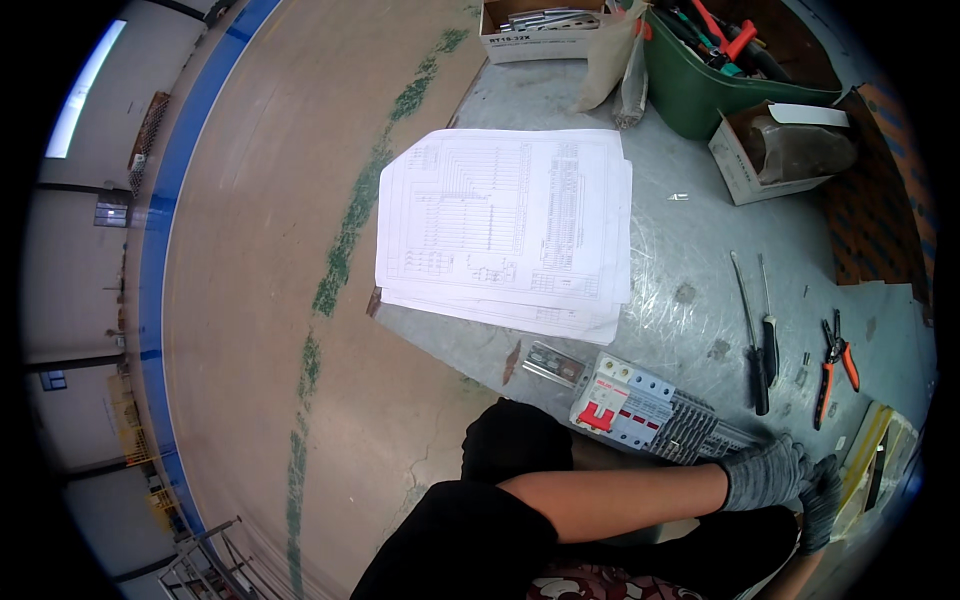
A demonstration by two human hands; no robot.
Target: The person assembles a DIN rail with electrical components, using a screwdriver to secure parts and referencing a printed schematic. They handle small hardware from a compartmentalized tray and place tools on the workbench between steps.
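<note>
My left hand [765,475], in a grey knit glove, reaches to the right end of a rail assembly with its fingers bent inward. Against it is my right hand [820,505], in the same kind of glove, its fingers closed. Whatever lies between the two hands is hidden. The assembly lies along the near edge of the metal table: a circuit breaker [600,405] with a red lever, smaller breakers [642,410] beside it, then a row of grey terminal blocks [690,430]. Bare slotted rail [553,364] sticks out at its left end.
Wiring diagram sheets [500,230] cover the table's left part. Two screwdrivers [768,350] and orange-handled wire strippers [828,375] lie at right, near a yellow-edged clear package [868,470]. Behind stand a green tool bin [690,95], an open carton [740,165] and a box of metal parts [540,45].
</note>
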